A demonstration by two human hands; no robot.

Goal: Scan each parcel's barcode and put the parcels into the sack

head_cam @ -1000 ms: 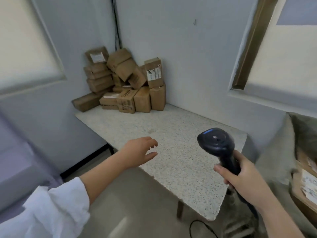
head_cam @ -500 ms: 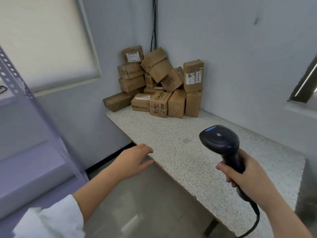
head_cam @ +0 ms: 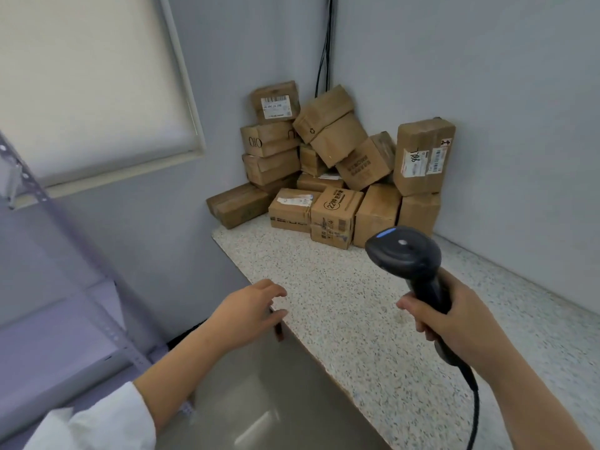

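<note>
While the right hand (head_cam: 461,326) clasps the scanner (head_cam: 404,254), the left hand (head_cam: 246,311) hovers, grip spread. Take a front parcel (head_cam: 334,219), label outward.

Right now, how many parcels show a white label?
3: the top left parcel, the tall right parcel and the low front parcel. Other labels may face away or be hidden.
</note>
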